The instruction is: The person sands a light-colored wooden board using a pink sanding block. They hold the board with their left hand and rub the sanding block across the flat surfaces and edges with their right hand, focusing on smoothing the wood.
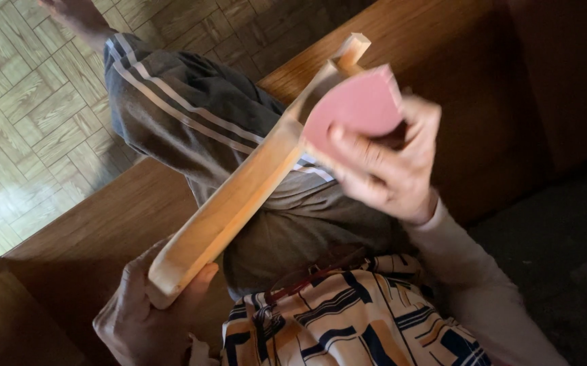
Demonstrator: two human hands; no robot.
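parquet-pattern floor [29, 115] far left, w/ a dark brown wooden bench [103, 230] running diagonally under the seated person. one long flat strip of pale wood [239, 196], smooth, w/ a narrow squared tip at the far end, lies slantwise over grey trousers w/ white side stripes [191, 122]. left hand [144, 312] is wrapped round its near end. right hand [381, 163] pinches one folded pink sandpaper sheet [358, 105] against the strip's far part. patterned shirt [347, 318] nearest, bottom centre.
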